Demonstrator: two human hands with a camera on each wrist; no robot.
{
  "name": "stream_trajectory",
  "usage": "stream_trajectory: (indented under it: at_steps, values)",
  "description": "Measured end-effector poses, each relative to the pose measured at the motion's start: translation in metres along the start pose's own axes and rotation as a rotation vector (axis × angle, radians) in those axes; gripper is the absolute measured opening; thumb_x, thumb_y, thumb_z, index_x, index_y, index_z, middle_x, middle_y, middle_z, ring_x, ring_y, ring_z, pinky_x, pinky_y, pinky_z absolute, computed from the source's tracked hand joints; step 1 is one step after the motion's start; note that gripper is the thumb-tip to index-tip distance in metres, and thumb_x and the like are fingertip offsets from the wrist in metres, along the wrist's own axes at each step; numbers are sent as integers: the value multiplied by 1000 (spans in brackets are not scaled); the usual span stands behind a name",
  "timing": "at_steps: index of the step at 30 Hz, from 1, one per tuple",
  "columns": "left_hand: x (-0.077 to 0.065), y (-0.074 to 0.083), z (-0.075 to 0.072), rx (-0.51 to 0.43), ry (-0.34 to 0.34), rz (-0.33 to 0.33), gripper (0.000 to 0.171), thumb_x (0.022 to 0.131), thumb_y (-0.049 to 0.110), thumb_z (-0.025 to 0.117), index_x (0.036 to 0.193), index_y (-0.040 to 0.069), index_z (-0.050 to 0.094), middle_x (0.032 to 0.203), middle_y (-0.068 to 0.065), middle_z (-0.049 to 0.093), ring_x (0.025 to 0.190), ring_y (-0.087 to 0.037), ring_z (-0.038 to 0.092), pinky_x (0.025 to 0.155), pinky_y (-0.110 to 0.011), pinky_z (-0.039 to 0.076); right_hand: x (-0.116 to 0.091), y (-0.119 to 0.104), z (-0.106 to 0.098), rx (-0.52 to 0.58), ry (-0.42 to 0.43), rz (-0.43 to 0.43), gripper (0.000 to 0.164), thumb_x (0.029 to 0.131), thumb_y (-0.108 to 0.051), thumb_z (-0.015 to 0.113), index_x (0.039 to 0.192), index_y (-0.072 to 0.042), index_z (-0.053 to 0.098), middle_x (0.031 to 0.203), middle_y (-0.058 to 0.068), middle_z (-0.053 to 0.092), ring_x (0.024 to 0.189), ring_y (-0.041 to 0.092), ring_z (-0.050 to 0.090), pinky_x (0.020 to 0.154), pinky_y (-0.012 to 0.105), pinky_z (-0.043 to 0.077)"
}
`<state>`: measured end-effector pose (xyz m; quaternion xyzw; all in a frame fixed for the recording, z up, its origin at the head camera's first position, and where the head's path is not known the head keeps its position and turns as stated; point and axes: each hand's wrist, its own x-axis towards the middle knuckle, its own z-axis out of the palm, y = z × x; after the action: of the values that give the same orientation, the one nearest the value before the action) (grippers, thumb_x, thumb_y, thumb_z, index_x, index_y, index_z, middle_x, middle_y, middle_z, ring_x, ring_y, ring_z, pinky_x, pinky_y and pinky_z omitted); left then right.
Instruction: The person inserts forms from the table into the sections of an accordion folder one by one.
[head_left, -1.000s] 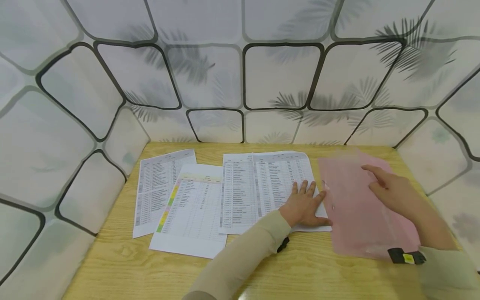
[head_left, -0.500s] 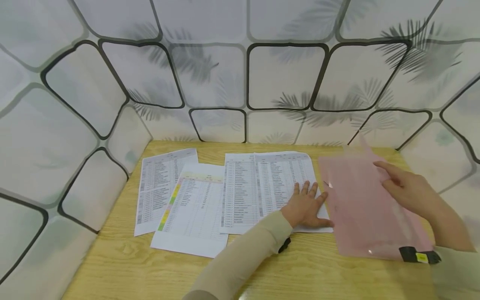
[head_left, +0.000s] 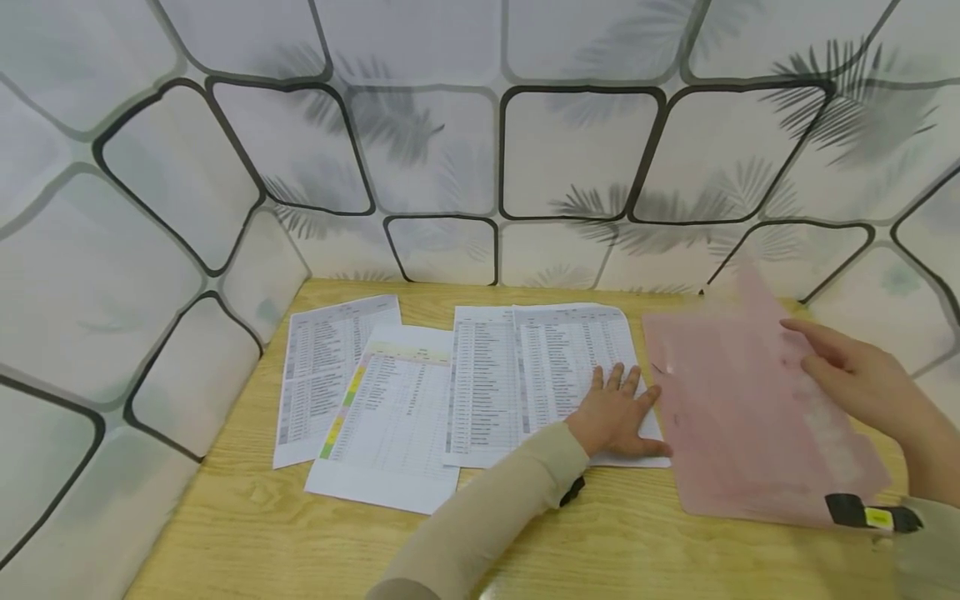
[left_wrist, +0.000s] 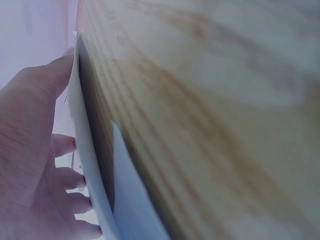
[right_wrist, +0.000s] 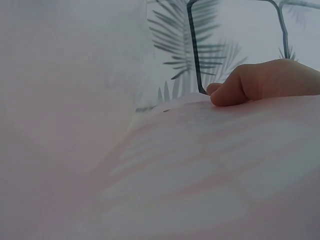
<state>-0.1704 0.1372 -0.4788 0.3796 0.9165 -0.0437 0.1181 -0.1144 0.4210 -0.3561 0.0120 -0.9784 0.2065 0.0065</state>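
Observation:
My left hand (head_left: 618,417) rests flat, fingers spread, on the lower right part of a printed sheet (head_left: 551,342) with a table of text. In the left wrist view that hand (left_wrist: 35,145) lies along the paper's edge, its thumb at the near end. A translucent pink plastic folder (head_left: 720,400) lies to its right, with small metal fastener parts along its left side. My right hand (head_left: 862,375) pinches the folder's cover near the right edge, and the film is lifted and bowed. In the right wrist view, the hand (right_wrist: 265,82) grips the raised pink film (right_wrist: 200,165).
Another tabled sheet (head_left: 480,383) lies under the one my left hand touches. Further left are a sheet with a coloured side strip (head_left: 390,417) and another printed sheet (head_left: 330,350), overlapping. The wooden table (head_left: 262,533) meets patterned walls (head_left: 577,150) at the back and sides.
My right hand has moved to the right and lifted the folder's cover, whose far corner now stands higher. My left hand stays on the sheet; the whole head view has shifted slightly.

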Motion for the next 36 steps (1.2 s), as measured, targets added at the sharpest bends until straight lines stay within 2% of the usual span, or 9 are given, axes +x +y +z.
stream_trajectory:
  at_steps: [3, 8, 11, 13, 15, 18, 24, 32, 36]
  values:
    - [0, 0, 0, -3, -2, 1, 97, 91, 92, 33, 170, 39, 9, 179, -3, 11, 165, -28, 12, 134, -52, 19, -1, 2, 1, 17, 9, 4, 52, 111, -19, 49, 159, -1, 42, 128, 40, 57, 62, 11, 43, 57, 24, 36]
    - [-1, 1, -1, -6, -2, -2, 97, 91, 91, 34, 170, 39, 10, 179, -3, 12, 165, -28, 13, 134, -51, 19, 1, 3, 4, 21, 14, 4, 51, 109, -19, 52, 156, 0, 45, 137, 46, 53, 79, 22, 53, 60, 24, 39]
    - [0, 2, 0, -8, 1, -4, 97, 91, 92, 35, 170, 40, 11, 179, -3, 12, 165, -28, 14, 133, -51, 20, 1, 2, 5, 20, 3, 12, 51, 109, -20, 53, 156, 0, 46, 139, 48, 51, 94, 43, 62, 67, 37, 51]
    - [1, 2, 0, -10, 2, -5, 97, 91, 92, 35, 169, 40, 11, 178, -2, 13, 165, -28, 14, 134, -51, 20, 1, 2, 5, 26, -5, 13, 52, 110, -22, 52, 156, 0, 44, 141, 48, 50, 107, 59, 61, 74, 54, 55]
    - [2, 2, 1, -8, 5, -7, 98, 90, 92, 35, 169, 40, 11, 178, -3, 13, 165, -28, 14, 133, -51, 20, 1, 2, 5, 30, -14, 22, 54, 110, -26, 51, 158, -1, 43, 144, 47, 48, 120, 67, 54, 81, 70, 51]
    - [3, 2, 2, -8, 7, -8, 98, 90, 93, 35, 170, 40, 11, 178, -3, 13, 165, -28, 14, 133, -52, 19, 1, 1, 6, 37, -27, 28, 57, 111, -32, 50, 159, -3, 41, 145, 44, 49, 123, 70, 51, 85, 78, 48]
    - [4, 2, 2, -10, -1, -14, 98, 90, 93, 34, 169, 40, 10, 179, -2, 12, 165, -28, 14, 134, -51, 18, 0, 2, 8, 44, -49, 23, 60, 112, -36, 48, 162, -6, 37, 143, 44, 50, 123, 71, 51, 83, 78, 50]
    - [5, -1, 3, -44, 9, -6, 95, 91, 92, 33, 169, 43, 9, 179, -5, 11, 165, -29, 13, 134, -49, 18, -3, -2, 9, 50, -29, 13, 57, 112, -31, 50, 160, -3, 39, 140, 43, 53, 122, 70, 53, 82, 75, 52]
    - [4, -9, -3, -61, 53, 19, 92, 93, 89, 33, 169, 42, 12, 178, -7, 14, 165, -29, 17, 133, -48, 22, -2, -4, 11, 57, -27, 7, 57, 112, -31, 50, 161, -4, 40, 139, 43, 55, 123, 70, 53, 85, 76, 49]
